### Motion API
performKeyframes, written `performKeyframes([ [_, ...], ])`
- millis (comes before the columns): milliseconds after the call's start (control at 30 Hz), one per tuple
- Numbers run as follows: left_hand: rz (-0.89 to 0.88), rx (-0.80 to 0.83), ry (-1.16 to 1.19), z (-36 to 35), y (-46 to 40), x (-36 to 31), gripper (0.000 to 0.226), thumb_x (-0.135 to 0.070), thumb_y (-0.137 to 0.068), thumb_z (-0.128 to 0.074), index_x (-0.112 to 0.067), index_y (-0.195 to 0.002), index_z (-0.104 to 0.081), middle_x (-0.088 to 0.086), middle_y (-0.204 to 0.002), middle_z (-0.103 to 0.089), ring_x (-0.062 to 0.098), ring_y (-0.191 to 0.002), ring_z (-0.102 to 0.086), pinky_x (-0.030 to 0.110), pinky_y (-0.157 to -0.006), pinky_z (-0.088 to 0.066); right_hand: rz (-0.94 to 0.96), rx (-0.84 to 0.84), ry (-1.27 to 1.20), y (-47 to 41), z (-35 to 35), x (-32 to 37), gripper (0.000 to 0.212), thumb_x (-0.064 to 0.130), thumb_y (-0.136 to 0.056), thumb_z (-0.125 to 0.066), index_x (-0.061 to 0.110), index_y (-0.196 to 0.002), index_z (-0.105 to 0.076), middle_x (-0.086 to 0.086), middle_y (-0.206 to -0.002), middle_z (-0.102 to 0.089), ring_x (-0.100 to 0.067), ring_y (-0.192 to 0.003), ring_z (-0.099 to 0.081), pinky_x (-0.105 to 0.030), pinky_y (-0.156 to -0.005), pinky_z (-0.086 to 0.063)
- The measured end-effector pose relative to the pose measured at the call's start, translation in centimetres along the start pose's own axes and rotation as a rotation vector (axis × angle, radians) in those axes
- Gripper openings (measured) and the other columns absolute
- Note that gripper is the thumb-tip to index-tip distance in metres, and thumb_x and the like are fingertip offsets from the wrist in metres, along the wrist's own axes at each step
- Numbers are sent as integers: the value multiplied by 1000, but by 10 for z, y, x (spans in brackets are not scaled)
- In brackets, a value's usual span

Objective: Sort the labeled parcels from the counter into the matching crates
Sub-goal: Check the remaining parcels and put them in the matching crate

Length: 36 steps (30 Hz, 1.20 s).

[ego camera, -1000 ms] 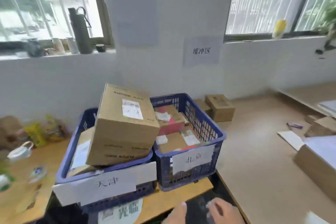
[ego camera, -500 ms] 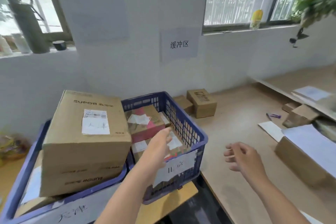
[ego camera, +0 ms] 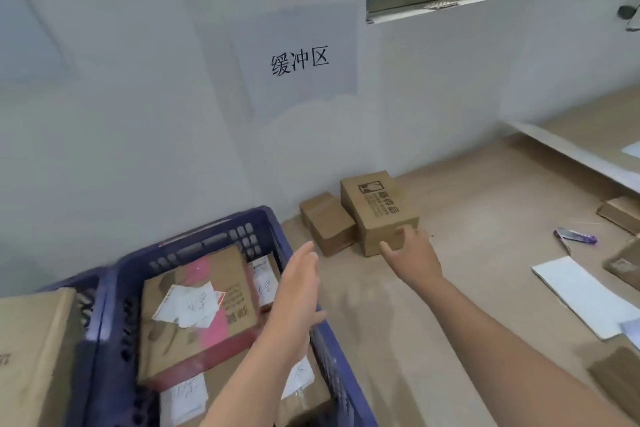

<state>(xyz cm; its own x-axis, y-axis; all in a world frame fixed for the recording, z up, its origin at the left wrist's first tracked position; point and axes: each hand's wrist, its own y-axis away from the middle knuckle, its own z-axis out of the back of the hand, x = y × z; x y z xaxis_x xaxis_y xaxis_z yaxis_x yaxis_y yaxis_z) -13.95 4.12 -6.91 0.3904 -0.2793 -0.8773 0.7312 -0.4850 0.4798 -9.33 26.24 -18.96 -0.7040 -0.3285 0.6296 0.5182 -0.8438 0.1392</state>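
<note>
Two parcels (ego camera: 379, 211) on tan counter (ego camera: 485, 218), white wall (ego camera: 138, 97)

The right hand (ego camera: 414, 255) covers the near corner of the printed parcel (ego camera: 377, 208). The blue crate (ego camera: 263, 225) runs off the bottom edge, its lower parcels' labels (handwritten) unreadable. The large box (ego camera: 31, 357) is cropped left.

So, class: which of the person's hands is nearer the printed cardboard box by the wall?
Right. The right hand reaches the printed box's near lower corner; the left hand hangs back over the blue crate's edge.
</note>
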Motion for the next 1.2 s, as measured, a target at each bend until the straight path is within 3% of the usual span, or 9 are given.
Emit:
performKeyframes([
  [167,58,4,49,-16,-48,-7,40,-40,-109,-32,-41,-148,-41,-6,-154,-45,19,-133,-50,59,-104,-47,-101,82,252,-75,-30,3,96,70,-78,-65,19,-152,-31,-18,-163,-13,-39,-148,-21,-55,-112,-37],
  [367,147,-29,97,-23,-83,-1,27,-42,-108,-33,-47,-129,-50,-8,-139,-58,16,-117,-59,62,-106,-44,-137,139,296,-141,-44,-7,129,86,-60,-67,31,-160,-5,-21,-165,21,-44,-153,13,-69,-116,-9],
  [533,184,-87,108,-18,-97,2,24,-42,-109,-34,-51,-115,-56,-14,-119,-66,11,-111,-62,61,-107,-44,-149,216,329,-168,-55,-8,142,92,-53,-64,31,-160,8,-24,-164,21,-43,-152,19,-70,-116,-3],
  [733,202,-106,50,-24,-102,-1,29,-29,-109,-36,-43,-115,-61,0,-114,-71,24,-106,-67,55,-95,-55,-153,253,322,-179,-63,-7,142,89,-51,-68,35,-158,7,-22,-164,22,-45,-151,17,-70,-116,-16],
  [833,198,-90,21,-24,-102,-3,30,-24,-108,-37,-37,-115,-63,9,-110,-72,26,-88,-68,41,-72,-58,-178,246,349,-183,-64,-8,140,89,-53,-68,32,-160,3,-23,-164,21,-43,-152,16,-71,-114,-17],
  [933,188,-92,7,-22,-104,-3,31,-23,-109,-36,-33,-113,-65,13,-99,-74,22,-65,-61,29,-53,-46,-199,284,414,-191,-61,-6,144,90,-53,-66,30,-160,9,-23,-164,23,-45,-151,18,-73,-115,-9],
  [1100,185,-90,-7,-20,-105,-2,32,-23,-109,-37,-30,-111,-67,14,-88,-74,22,-60,-61,27,-51,-43,-220,309,398,-212,-56,-19,156,89,-45,-71,28,-159,16,-25,-162,26,-49,-150,20,-73,-114,-12],
  [1200,192,-91,3,-19,-105,0,32,-21,-109,-38,-29,-110,-68,12,-85,-73,22,-60,-61,29,-53,-46,-202,313,413,-218,-54,-22,159,88,-37,-71,31,-159,14,-35,-161,10,-54,-149,9,-64,-118,-13],
])
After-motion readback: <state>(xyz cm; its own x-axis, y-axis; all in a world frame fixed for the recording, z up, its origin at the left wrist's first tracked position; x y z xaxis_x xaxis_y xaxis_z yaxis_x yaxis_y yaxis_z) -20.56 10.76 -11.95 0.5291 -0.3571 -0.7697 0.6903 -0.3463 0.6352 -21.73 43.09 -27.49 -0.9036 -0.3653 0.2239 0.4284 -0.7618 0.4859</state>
